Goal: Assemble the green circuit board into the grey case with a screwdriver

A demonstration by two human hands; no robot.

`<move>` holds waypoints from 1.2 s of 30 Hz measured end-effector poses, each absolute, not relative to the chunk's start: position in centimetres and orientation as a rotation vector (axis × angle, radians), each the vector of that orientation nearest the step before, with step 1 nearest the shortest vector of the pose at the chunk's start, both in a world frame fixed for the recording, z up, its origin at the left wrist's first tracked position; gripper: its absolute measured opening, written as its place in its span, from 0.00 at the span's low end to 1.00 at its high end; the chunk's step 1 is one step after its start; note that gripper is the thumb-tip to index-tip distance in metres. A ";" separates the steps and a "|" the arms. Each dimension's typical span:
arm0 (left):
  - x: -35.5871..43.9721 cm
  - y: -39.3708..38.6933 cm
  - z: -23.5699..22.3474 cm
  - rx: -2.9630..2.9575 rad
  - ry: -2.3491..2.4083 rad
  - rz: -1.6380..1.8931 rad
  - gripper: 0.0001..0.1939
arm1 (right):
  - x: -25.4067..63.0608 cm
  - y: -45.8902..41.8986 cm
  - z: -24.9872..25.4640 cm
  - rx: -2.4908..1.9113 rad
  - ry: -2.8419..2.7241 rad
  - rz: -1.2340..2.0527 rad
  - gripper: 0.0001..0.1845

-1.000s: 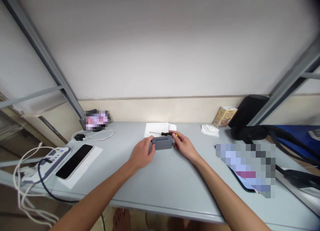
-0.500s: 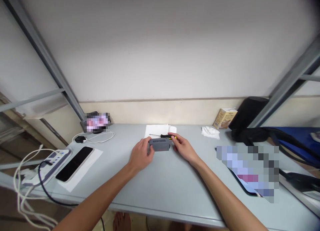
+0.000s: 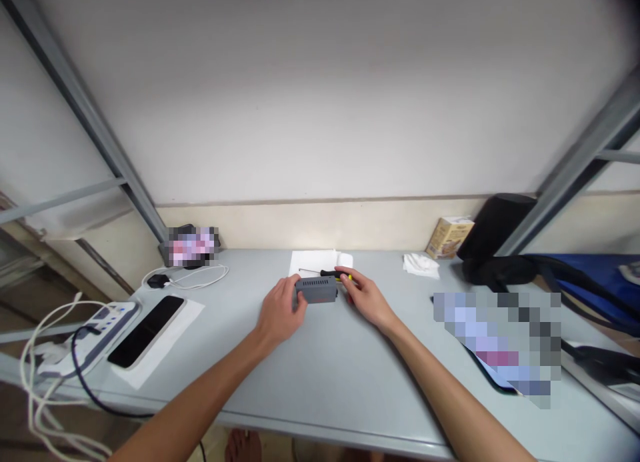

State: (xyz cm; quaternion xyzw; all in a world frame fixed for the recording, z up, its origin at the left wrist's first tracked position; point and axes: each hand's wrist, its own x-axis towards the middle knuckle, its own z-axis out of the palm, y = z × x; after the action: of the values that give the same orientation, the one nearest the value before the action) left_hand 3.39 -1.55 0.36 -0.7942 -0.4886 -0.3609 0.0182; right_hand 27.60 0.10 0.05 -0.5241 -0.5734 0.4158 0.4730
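A small grey box with a row of vent slots stands on the desk in front of me. My left hand grips its left end between thumb and fingers. Just behind the box lies a screwdriver with a black and yellow handle, its thin shaft pointing left. My right hand has its fingers closed around the end of that handle, to the right of the box and apart from it. White paper lies behind the screwdriver.
On the left are a phone on a white sheet, a power strip with cables, and a black charger. A crumpled tissue, a small carton and a blurred-out flat device are on the right.
The grey box has shifted slightly left with my left hand, widening the gap to my right hand. My right hand stays on the screwdriver handle.
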 end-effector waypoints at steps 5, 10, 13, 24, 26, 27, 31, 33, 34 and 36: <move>3.3 -1.5 0.3 -2.442 -1.517 -1.109 0.15 | 27.6 0.0 0.5 -1.286 -1.388 1.016 0.33; 3.3 -1.5 0.4 -2.398 -1.523 -1.139 0.15 | 28.4 0.0 1.3 -1.318 -1.141 1.020 0.32; 3.4 -1.4 0.6 -2.395 -1.540 -1.124 0.15 | 29.3 0.3 1.8 -1.258 -0.933 0.989 0.25; 3.8 -1.7 0.5 -2.258 -1.279 -1.060 0.20 | 31.0 0.8 2.4 -1.098 -0.659 0.930 0.12; 3.8 -1.7 0.4 -2.272 -1.243 -1.035 0.20 | 31.0 0.9 2.3 -1.107 -0.652 0.930 0.11; 3.8 -1.7 0.4 -2.278 -1.233 -1.023 0.20 | 30.9 0.9 2.2 -1.112 -0.653 0.931 0.11; 3.6 -1.6 0.3 -2.292 -1.224 -1.003 0.19 | 30.7 0.9 2.0 -1.127 -0.667 0.932 0.12; 3.6 -1.6 0.3 -2.297 -1.224 -1.005 0.19 | 30.6 1.0 2.0 -1.135 -0.669 0.934 0.12; 3.6 -1.6 0.3 -2.298 -1.225 -1.007 0.19 | 30.6 1.0 1.9 -1.138 -0.670 0.935 0.12; 3.7 -1.6 0.3 -2.301 -1.230 -1.009 0.19 | 30.6 1.0 1.9 -1.137 -0.678 0.939 0.12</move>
State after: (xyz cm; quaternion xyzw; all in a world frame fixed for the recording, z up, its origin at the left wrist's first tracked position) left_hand 3.66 -1.60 0.34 -0.8104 -0.4332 -0.3553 0.1712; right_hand 30.63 0.95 1.88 -0.5081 -0.3031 0.4196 0.6884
